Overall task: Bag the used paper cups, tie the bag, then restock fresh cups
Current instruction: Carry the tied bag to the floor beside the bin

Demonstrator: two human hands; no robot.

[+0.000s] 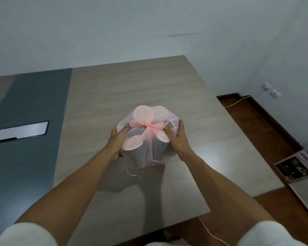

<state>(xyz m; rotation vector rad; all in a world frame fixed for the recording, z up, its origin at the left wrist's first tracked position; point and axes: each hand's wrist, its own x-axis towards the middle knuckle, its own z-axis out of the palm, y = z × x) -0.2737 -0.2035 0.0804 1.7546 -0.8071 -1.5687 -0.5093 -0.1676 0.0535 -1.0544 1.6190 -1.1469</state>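
At the far left of the surface point(132, 82), a grey-blue strip point(34, 107) runs across the pale wood grain, and a flat rectangular panel point(22, 132) with a dark rim and a shiny face sits set into it. The white wall point(149, 23) rises behind.

Moving toward the middle, the left hand point(118, 139) presses against the left side of the bag point(146, 134), its fingers point(124, 129) curved round the plastic and gripping it. The bag is thin, translucent and pinkish, and it stands on the surface near the centre. Its neck is gathered and tied in a knot point(148, 126) on top, with the tied ends spreading to either side. Through the plastic show the paper cups point(144, 151), packed together with several round bases or rims facing up and their grey sides below. A thin pale string point(132, 173) lies curled on the surface just in front of the bag.

The right hand point(178, 139) holds the bag's right side, its fingers point(181, 126) wrapped round the plastic and the thumb lying against the near face.

Both bare forearms reach in from white sleeves point(23, 235) at the bottom edge.

To the right, beyond the edge of the surface, is a dark wooden floor point(252, 125) with a thin pale cable point(236, 103) trailing toward wall sockets point(271, 90). At the far right a box point(293, 166) with a dark printed picture is partly in view.
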